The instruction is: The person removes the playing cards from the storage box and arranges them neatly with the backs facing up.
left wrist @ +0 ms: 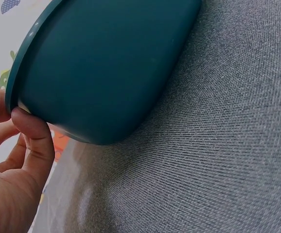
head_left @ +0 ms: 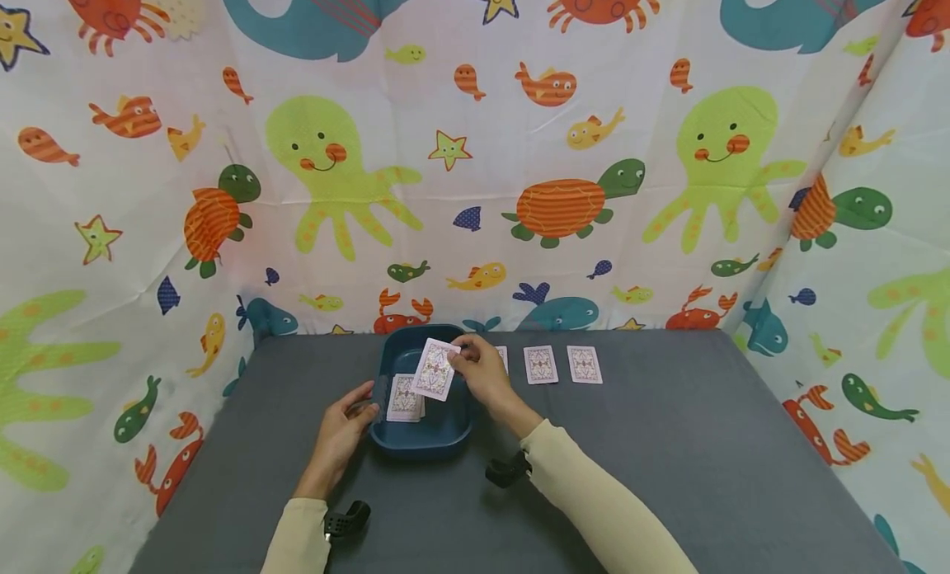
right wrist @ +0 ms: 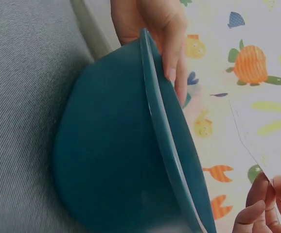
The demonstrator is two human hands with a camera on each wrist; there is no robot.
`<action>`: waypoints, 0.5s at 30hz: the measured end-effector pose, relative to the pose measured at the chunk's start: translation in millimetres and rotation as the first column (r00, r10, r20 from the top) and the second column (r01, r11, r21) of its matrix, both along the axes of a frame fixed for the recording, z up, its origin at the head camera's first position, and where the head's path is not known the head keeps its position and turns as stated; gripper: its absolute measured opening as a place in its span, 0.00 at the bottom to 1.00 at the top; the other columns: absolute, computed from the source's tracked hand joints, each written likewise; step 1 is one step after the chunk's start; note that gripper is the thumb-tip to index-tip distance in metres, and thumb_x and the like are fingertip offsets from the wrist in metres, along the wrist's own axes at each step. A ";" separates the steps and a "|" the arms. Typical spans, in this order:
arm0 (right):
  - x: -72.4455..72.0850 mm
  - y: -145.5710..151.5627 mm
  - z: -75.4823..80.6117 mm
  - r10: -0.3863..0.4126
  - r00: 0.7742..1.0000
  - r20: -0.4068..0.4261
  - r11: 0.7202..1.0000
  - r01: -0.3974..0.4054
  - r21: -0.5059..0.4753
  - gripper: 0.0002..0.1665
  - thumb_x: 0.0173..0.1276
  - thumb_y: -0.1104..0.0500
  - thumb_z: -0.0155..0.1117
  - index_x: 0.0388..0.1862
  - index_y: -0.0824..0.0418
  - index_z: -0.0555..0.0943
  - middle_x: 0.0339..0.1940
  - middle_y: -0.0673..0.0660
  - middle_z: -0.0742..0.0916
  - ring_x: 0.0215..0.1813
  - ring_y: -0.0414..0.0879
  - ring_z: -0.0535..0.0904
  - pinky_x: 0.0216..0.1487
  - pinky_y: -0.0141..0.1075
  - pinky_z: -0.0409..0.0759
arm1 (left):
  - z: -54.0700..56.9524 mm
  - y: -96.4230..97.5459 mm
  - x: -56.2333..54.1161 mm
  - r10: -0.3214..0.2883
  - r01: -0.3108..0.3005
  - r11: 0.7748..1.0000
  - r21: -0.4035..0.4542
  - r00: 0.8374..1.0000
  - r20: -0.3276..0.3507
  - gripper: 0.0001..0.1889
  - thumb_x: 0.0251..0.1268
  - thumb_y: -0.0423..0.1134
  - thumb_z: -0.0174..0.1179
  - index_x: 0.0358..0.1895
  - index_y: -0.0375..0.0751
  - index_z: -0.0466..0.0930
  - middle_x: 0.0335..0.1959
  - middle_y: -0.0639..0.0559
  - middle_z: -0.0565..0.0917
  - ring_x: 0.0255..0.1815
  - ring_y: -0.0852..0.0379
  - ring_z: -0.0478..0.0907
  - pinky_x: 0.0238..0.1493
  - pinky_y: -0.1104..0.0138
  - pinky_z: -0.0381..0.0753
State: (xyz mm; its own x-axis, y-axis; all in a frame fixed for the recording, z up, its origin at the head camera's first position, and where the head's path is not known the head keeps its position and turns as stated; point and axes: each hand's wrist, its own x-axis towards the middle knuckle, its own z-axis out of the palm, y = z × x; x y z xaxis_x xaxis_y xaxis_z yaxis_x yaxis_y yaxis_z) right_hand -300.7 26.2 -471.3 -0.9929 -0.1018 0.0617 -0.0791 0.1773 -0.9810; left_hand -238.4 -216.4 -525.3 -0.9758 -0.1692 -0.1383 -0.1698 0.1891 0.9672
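A dark blue plastic basin [head_left: 421, 454] stands on the grey table, with a few playing cards [head_left: 403, 399] lying patterned back up inside at its left. My left hand [head_left: 343, 430] pinches the basin's left rim between thumb and fingers, as the left wrist view shows close up. Over the basin, my right hand [head_left: 482, 371] pinches one playing card [head_left: 435, 369] by its right edge, its patterned back toward the head camera. In the right wrist view this card appears nearly edge-on above the rim.
Right of the basin, two cards, a nearer one [head_left: 540, 364] and a farther one [head_left: 585, 364], lie back up in a row. Another card [head_left: 505, 358] is partly hidden behind my right hand. A curtain [head_left: 460, 228] printed with sea animals hangs behind the grey table [head_left: 668, 442].
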 end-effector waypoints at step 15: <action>8.1 68.2 0.0 -0.047 0.999 0.020 0.999 0.047 0.013 0.12 0.70 0.59 0.62 0.51 0.58 0.79 0.35 0.57 0.83 0.38 0.59 0.80 0.39 0.38 0.77 | 0.7 0.0 -1.4 0.016 -0.016 1.000 -0.003 1.000 -0.009 0.25 0.69 0.33 0.57 0.69 0.47 0.71 0.66 0.43 0.73 0.48 0.57 0.76 0.41 0.69 0.77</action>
